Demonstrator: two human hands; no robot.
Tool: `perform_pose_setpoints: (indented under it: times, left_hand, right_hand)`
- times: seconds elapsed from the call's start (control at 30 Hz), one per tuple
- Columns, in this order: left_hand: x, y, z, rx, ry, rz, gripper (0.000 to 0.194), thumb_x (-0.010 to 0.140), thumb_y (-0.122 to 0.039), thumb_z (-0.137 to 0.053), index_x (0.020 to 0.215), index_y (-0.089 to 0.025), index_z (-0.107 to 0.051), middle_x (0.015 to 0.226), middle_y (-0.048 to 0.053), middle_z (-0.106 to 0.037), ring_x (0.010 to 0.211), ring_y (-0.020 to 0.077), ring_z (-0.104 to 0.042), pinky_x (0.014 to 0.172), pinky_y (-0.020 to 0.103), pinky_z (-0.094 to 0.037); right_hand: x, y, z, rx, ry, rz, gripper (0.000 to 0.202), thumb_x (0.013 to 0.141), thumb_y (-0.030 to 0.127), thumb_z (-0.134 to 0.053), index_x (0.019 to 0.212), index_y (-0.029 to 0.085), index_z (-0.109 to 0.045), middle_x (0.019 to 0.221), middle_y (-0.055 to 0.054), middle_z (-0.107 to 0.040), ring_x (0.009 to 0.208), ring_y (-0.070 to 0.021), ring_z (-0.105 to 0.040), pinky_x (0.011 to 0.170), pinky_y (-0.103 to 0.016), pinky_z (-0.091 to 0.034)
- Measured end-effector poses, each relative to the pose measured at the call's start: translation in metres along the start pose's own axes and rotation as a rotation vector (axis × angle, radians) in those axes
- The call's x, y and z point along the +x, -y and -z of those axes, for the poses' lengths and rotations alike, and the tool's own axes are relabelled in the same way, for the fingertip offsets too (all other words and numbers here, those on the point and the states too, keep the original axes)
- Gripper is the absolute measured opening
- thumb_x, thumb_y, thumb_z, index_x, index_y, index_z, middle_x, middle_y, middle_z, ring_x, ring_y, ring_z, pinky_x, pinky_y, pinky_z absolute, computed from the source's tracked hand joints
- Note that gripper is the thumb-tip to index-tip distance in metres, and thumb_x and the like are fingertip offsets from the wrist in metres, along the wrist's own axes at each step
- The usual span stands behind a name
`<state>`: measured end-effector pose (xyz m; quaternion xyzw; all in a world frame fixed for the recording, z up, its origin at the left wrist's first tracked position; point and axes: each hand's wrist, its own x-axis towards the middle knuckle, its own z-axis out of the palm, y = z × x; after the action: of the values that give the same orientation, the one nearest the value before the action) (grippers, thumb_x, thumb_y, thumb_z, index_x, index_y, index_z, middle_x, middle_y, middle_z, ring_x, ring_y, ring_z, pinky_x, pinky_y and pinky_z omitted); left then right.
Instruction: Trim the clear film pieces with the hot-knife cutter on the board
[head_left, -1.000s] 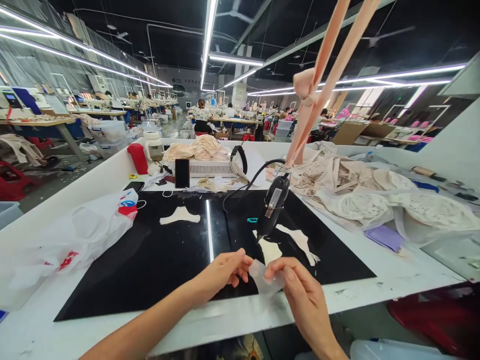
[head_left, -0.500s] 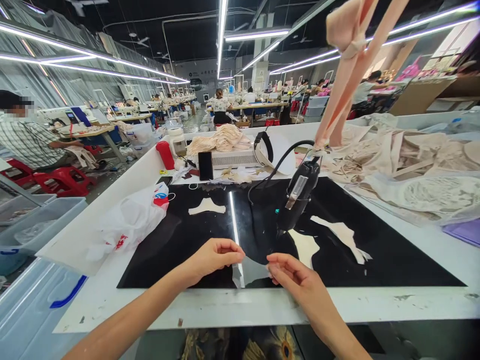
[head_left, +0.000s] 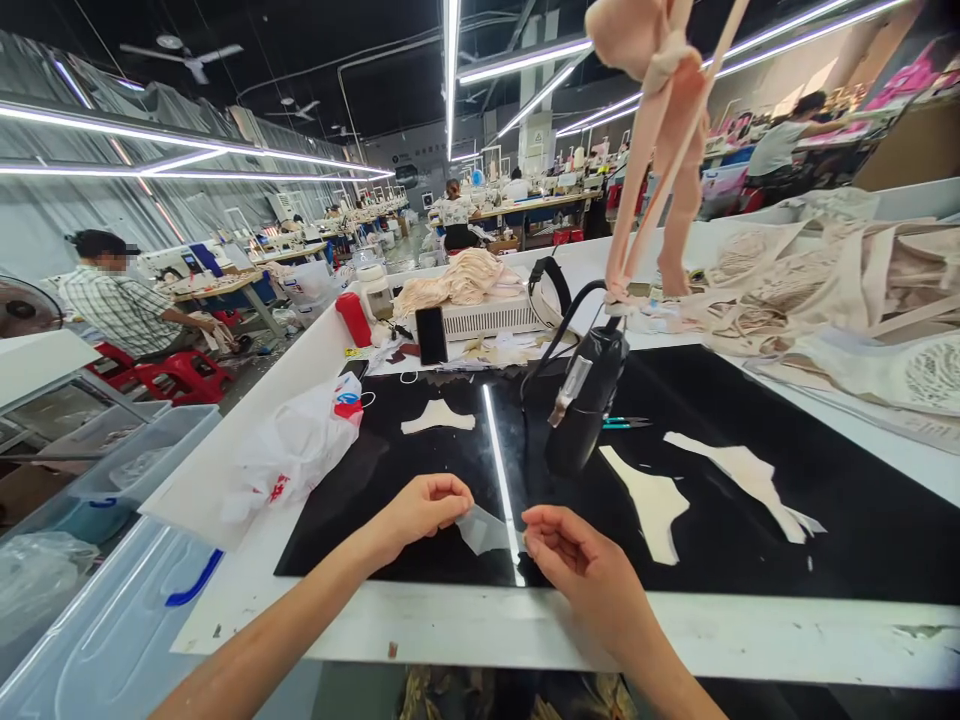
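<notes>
Between my hands a thin translucent piece (head_left: 484, 531) is stretched above the black glossy sheet (head_left: 390, 470). My left hand (head_left: 421, 515) pinches its left end between thumb and fingertips. At its right end, my right hand (head_left: 574, 550) has thumb and index finger pressed together on the edge. A cream cut piece (head_left: 438, 416) lies behind my left hand. Two more lie to the right: one cream piece (head_left: 649, 503) beside my right hand and a longer cream piece (head_left: 750, 482) beyond it. A black hand-held tool (head_left: 586, 400) hangs over the sheet, by teal-handled snips (head_left: 626, 423).
White plastic bag (head_left: 296, 450) on the left; phone (head_left: 431, 335), red container (head_left: 353, 320) and folded fabric (head_left: 457, 283) at the back. Peach straps (head_left: 652, 170) hang above the tool. Beige garments (head_left: 840, 270) are heaped at right. A seated person (head_left: 124, 300) is at far left.
The view has turned left, so the surroundings appear shifted rightward. The translucent piece's left end is now higher and its hanging part has swung. Both hands still grip it.
</notes>
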<state>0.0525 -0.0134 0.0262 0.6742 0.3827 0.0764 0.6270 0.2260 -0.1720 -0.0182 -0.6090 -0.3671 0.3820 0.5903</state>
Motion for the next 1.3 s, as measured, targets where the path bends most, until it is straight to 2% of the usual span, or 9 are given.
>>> perform_pose_setpoints:
  times: [0.2, 0.43, 0.53, 0.63, 0.73, 0.87, 0.93, 1.03, 1.3]
  left_hand:
    - [-0.004, -0.002, 0.000, 0.059, -0.017, -0.066, 0.027, 0.075, -0.042, -0.066, 0.084, -0.016, -0.060, 0.074, -0.002, -0.059, 0.055, 0.0060, -0.038, 0.050, 0.020, -0.023]
    - [-0.014, -0.013, 0.013, 0.174, 0.052, -0.111, 0.025, 0.083, -0.041, -0.061, 0.087, -0.017, -0.061, 0.067, -0.002, -0.064, 0.049, 0.0069, -0.038, 0.049, 0.021, -0.028]
    - [-0.002, -0.006, 0.015, 0.278, -0.005, -0.160, 0.022, 0.086, -0.038, -0.059, 0.089, -0.017, -0.064, 0.071, -0.001, -0.066, 0.054, 0.0090, -0.044, 0.052, 0.022, -0.032]
    - [0.013, 0.005, 0.013, 0.418, -0.157, -0.259, 0.018, 0.088, -0.033, -0.060, 0.096, -0.019, -0.068, 0.088, 0.001, -0.068, 0.069, 0.0127, -0.053, 0.064, 0.025, -0.040]
    - [0.018, 0.013, 0.010, 0.532, -0.291, -0.358, 0.017, 0.092, -0.029, -0.056, 0.102, -0.021, -0.067, 0.100, 0.002, -0.066, 0.080, 0.0151, -0.056, 0.076, 0.029, -0.044]
    - [0.013, 0.020, 0.007, 0.610, -0.228, -0.478, 0.013, 0.095, -0.028, -0.056, 0.095, -0.023, -0.068, 0.099, 0.001, -0.065, 0.082, 0.0153, -0.059, 0.079, 0.029, -0.047]
    - [0.012, 0.026, 0.007, 0.724, -0.153, -0.600, 0.017, 0.098, -0.027, -0.053, 0.097, -0.023, -0.069, 0.104, 0.002, -0.067, 0.094, 0.0172, -0.063, 0.087, 0.029, -0.049]
    - [0.019, 0.040, 0.011, 0.857, -0.193, -0.734, 0.023, 0.101, -0.029, -0.048, 0.102, -0.024, -0.071, 0.109, 0.004, -0.068, 0.099, 0.0180, -0.066, 0.091, 0.029, -0.053]
    - [0.033, 0.054, 0.019, 0.839, -0.304, -0.815, 0.035, 0.103, -0.046, -0.045, 0.103, -0.027, -0.075, 0.112, 0.004, -0.071, 0.096, 0.0168, -0.072, 0.090, 0.024, -0.058]
  right_hand:
    - [-0.004, 0.005, -0.004, -0.049, 0.042, 0.060, 0.026, 0.080, 0.044, -0.072, 0.094, 0.022, -0.073, 0.085, -0.005, -0.074, 0.078, -0.0185, -0.072, 0.076, -0.026, -0.061]
    - [-0.008, 0.006, -0.008, -0.100, 0.045, 0.120, 0.018, 0.087, 0.039, -0.066, 0.093, 0.024, -0.073, 0.089, -0.002, -0.074, 0.080, -0.0172, -0.070, 0.078, -0.026, -0.058]
    - [0.001, -0.004, -0.010, -0.358, 0.034, 0.276, 0.015, 0.092, 0.032, -0.058, 0.094, 0.026, -0.072, 0.089, -0.001, -0.074, 0.079, -0.0177, -0.069, 0.076, -0.029, -0.056]
    - [0.010, -0.019, -0.011, -0.651, -0.026, 0.462, 0.018, 0.095, 0.024, -0.053, 0.097, 0.025, -0.070, 0.092, -0.003, -0.074, 0.084, -0.0214, -0.067, 0.078, -0.036, -0.053]
    - [0.012, -0.029, -0.011, -0.802, -0.067, 0.540, 0.019, 0.096, 0.020, -0.051, 0.101, 0.023, -0.070, 0.098, -0.006, -0.073, 0.087, -0.0248, -0.065, 0.079, -0.041, -0.051]
    - [0.006, -0.030, -0.002, -0.811, -0.111, 0.611, 0.017, 0.098, 0.020, -0.054, 0.104, 0.022, -0.069, 0.102, -0.008, -0.071, 0.090, -0.0240, -0.065, 0.081, -0.040, -0.051]
    - [0.002, -0.026, 0.007, -0.815, -0.109, 0.628, 0.017, 0.099, 0.020, -0.053, 0.103, 0.023, -0.069, 0.101, -0.007, -0.071, 0.091, -0.0223, -0.066, 0.082, -0.037, -0.051]
    - [0.000, -0.019, 0.031, -0.910, -0.147, 0.598, 0.018, 0.101, 0.022, -0.051, 0.102, 0.024, -0.069, 0.098, -0.005, -0.073, 0.091, -0.0199, -0.067, 0.083, -0.033, -0.053]
    - [0.012, -0.007, 0.143, -1.224, -0.531, 0.419, 0.028, 0.103, 0.031, -0.045, 0.107, 0.020, -0.070, 0.105, -0.011, -0.075, 0.098, -0.0265, -0.066, 0.089, -0.041, -0.048]
